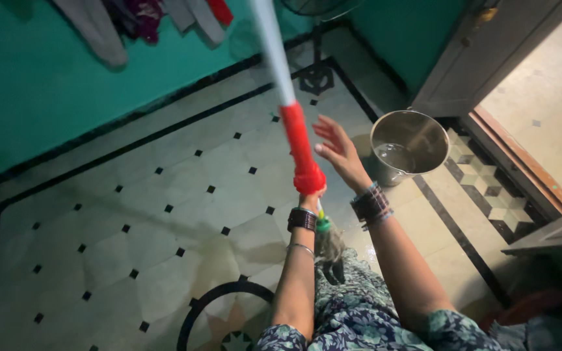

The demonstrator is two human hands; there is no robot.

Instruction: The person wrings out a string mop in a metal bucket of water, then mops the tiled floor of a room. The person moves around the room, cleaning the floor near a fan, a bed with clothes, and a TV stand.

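Note:
A mop handle [297, 140], red on its lower part and white above, rises tilted toward the top of the view. My left hand [309, 197] is shut around it just under the red collar; the grey mop head [328, 247] hangs below near my lap. My right hand [336, 146] is raised beside the red part with fingers spread, holding nothing, between the handle and a steel bucket [409, 146] with water in it. Both wrists wear dark bangles.
The floor is pale tile with small black diamonds and black border lines. A teal wall [40, 84] with hanging clothes stands at the left. A fan stand [315, 71] is at the back. An open door and raised threshold [521, 162] lie right of the bucket.

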